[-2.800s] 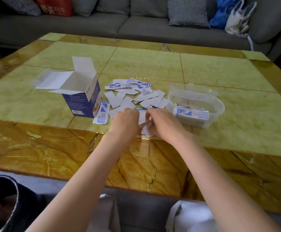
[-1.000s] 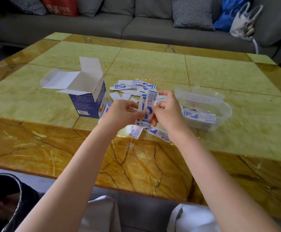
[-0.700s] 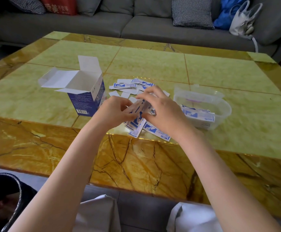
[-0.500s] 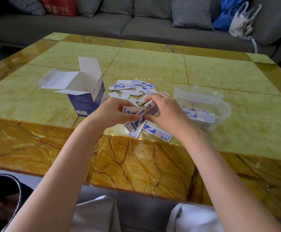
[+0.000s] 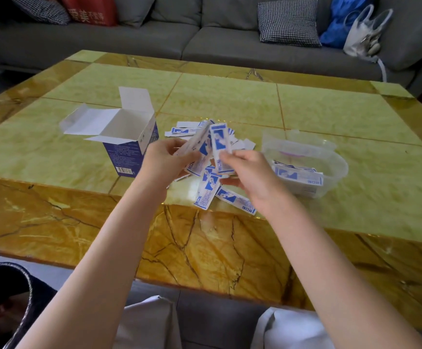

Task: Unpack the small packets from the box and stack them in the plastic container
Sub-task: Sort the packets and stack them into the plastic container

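both hands are up over the table (image 5: 330, 117). the left hand (image 5: 166, 163) grips a fanned bunch of packets (image 5: 200, 144), and the right hand (image 5: 249, 172) pinches a single packet (image 5: 220, 147) upright, right beside that bunch. more loose packets (image 5: 226, 196) lie just under the hands. the open box (image 5: 129, 144) is left of the left hand, and the plastic container (image 5: 330, 162), with a few packets in it, is right of the right hand. the blue print is too blurry to read.

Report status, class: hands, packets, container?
Left hand and right hand both gripping packets above table. Container partly filled. Box open. Nothing blocking.
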`<state>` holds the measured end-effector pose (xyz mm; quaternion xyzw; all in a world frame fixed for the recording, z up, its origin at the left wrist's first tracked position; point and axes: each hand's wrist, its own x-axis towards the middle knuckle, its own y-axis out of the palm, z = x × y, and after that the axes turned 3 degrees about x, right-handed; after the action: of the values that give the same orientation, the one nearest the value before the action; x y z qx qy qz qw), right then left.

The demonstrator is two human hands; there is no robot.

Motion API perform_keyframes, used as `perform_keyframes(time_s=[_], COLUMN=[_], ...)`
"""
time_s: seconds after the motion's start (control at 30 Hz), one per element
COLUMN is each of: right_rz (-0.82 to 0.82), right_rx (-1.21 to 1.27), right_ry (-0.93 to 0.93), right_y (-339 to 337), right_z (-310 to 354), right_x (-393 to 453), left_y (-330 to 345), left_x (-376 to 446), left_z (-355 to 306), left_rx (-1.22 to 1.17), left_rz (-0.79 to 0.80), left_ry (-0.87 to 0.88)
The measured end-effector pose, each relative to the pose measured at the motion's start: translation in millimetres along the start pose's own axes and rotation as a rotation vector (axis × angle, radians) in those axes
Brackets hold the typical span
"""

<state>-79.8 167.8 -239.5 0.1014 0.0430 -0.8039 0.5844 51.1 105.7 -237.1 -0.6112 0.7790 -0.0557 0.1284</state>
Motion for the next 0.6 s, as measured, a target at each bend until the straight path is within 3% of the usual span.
perform_keyframes(time_s=[0.13, 0.33, 0.47, 0.6], right_rz=[0.004, -0.173, -0.244, -0.007], right_rx=[0.337, 0.390, -0.076, -0.710], right_ry=[0.107, -0.006, -0.298, -0.488], right_y=[10.7, 2.2, -9.3, -14.1], right_z=[-5.7, -1.3, 6.5, 9.8], right_x=[-1.1, 0.9, 4.6, 6.3], left_y=[16.4, 1.8, -20.8, -24.7], left_x=[-5.7, -3.6, 4.8, 3.8], left_z=[-2.0, -3.4, 2.2, 8.6], left_rx=[-0.005, -0.078, 0.082, 0.147], left_rz=[0.015, 0.122, 0.064, 0.281], left_ry=[0.079, 0.056, 0.007, -0.124])
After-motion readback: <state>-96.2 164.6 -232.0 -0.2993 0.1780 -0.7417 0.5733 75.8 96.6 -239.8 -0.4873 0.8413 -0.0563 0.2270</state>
